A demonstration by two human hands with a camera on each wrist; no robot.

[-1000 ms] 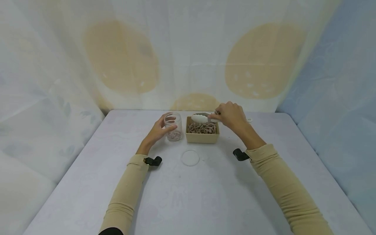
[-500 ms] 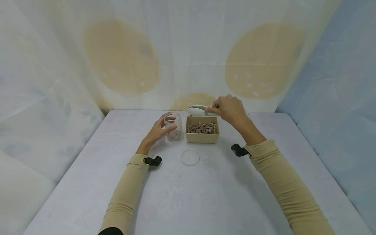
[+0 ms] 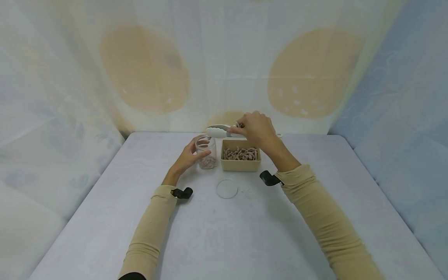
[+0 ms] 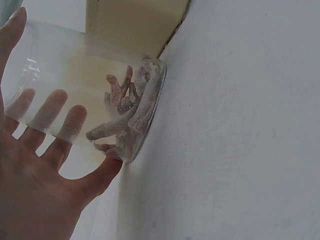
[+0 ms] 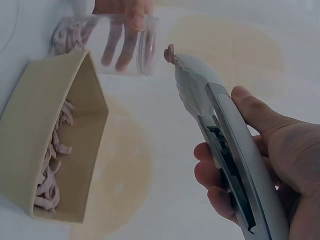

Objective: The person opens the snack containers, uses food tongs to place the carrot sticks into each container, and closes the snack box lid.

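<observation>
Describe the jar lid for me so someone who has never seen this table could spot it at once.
Start at the lilac-white table and find the beige box of pinkish strips beside the clear jar that the left hand holds. The lid lies flat just in front of them, nearer the person. It is the only flat, clear round disc, untouched and apart from both containers.

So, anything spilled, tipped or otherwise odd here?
Nothing stands out. The jar stands upright in the left hand, the box sits square, the lid lies flat, and no pieces are on the table.
</observation>
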